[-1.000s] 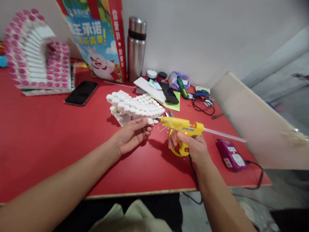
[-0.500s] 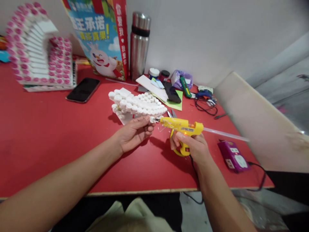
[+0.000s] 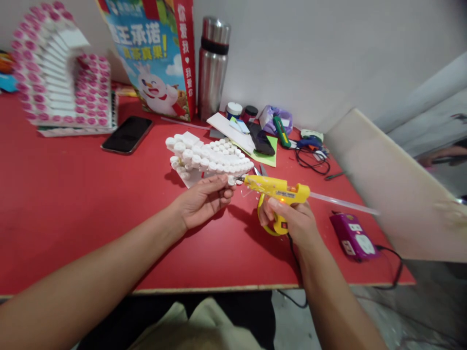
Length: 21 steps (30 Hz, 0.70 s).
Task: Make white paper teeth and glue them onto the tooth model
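Observation:
Between the thumb and fingers of my left hand (image 3: 207, 200) is a small white roll (image 3: 232, 180), pinched at its edge. My right hand (image 3: 290, 216) grips a yellow glue gun (image 3: 277, 188) with a lit orange light. Its metal nozzle points left and meets the roll, or comes very close to it. A clear glue stick (image 3: 345, 203) sticks out of the gun's back end. Just behind my left fingertips stands a white model (image 3: 209, 158) covered in rows of similar white rolls; my hand hides part of its lower front.
A pink-and-white model (image 3: 60, 73), a phone (image 3: 127, 134), a printed bag (image 3: 156, 63) and a steel flask (image 3: 213, 68) stand along the back left. Scissors (image 3: 260, 170), a green cutter (image 3: 281, 130) and cables lie right of centre. A purple power socket box (image 3: 353, 236) sits at right.
Both hands hold nearly the same pose, with the glue gun's nozzle still at the small roll. The whole view has shifted slightly. At the far right, a dark shape has appeared beyond the board.

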Motion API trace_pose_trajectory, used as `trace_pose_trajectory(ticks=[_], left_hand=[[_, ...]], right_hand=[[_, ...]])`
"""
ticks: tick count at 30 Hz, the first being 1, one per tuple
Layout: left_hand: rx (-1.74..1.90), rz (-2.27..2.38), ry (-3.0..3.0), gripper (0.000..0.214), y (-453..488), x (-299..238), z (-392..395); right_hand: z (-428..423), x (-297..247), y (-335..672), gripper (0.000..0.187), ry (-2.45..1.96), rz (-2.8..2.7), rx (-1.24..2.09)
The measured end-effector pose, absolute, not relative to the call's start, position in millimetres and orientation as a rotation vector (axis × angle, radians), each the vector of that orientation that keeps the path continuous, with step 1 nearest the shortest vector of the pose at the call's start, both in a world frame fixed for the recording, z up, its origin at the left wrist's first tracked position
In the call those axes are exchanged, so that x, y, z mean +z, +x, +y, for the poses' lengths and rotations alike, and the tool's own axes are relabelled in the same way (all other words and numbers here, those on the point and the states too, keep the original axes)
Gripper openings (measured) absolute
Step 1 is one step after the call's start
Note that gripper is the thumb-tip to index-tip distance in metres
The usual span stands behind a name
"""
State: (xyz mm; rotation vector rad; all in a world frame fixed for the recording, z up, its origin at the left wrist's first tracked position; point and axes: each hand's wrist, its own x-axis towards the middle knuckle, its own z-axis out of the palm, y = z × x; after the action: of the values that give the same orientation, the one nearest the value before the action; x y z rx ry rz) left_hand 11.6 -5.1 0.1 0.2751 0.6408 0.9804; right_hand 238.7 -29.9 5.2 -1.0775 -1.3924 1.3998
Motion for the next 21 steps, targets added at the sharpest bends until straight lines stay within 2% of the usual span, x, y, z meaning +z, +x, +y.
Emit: trace_pose_trajectory(ticks=[21], left_hand=[[1.014, 0.642, 0.217, 0.025, 12.7, 2.4, -4.1]], right_hand=[[-31.1, 7.1, 238.7, 0.045, -1.097, -1.403, 1.397]])
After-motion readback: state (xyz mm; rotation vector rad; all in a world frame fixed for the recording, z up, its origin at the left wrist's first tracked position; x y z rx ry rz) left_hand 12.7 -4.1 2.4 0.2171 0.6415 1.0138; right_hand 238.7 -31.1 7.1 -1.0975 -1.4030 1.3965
